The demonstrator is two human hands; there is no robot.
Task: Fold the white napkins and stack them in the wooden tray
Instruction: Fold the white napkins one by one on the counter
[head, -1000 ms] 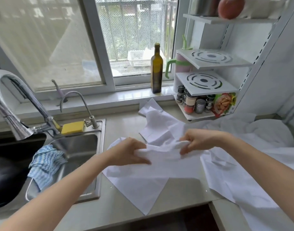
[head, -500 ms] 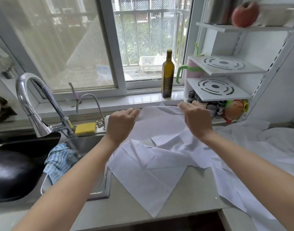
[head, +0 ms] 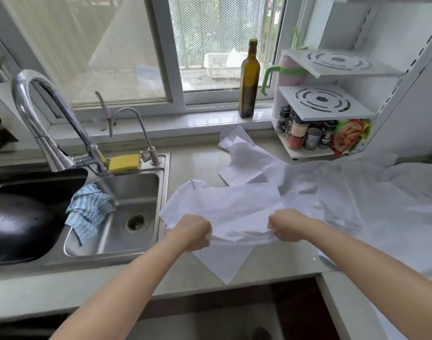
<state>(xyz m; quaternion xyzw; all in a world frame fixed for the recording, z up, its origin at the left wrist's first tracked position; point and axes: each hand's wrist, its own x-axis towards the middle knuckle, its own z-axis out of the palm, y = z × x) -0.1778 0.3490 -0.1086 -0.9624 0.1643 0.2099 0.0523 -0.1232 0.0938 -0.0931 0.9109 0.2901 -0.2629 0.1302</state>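
A white napkin [head: 231, 209] is stretched between my hands over the counter, its far part lying flat. My left hand [head: 194, 231] grips its near left edge in a fist. My right hand [head: 287, 228] grips the near right edge the same way. Under it lies another white napkin [head: 224, 265] with a corner pointing at the counter's front edge. More white napkins [head: 244, 155] lie loose behind, and a large crumpled heap of white cloth [head: 372, 192] covers the counter to the right. No wooden tray is in view.
A steel sink [head: 126, 217] with a blue striped rag [head: 87, 212] is on the left, beside a black pan [head: 16, 227] and a tall tap [head: 45, 123]. A yellow sponge [head: 124, 162] sits on the sink rim. An olive oil bottle [head: 249, 79] and a spice rack [head: 315, 133] stand behind.
Both hands have come down from in front of the window to just above the counter's front, drawing the napkin's gripped edge toward me. The view has tilted downward.
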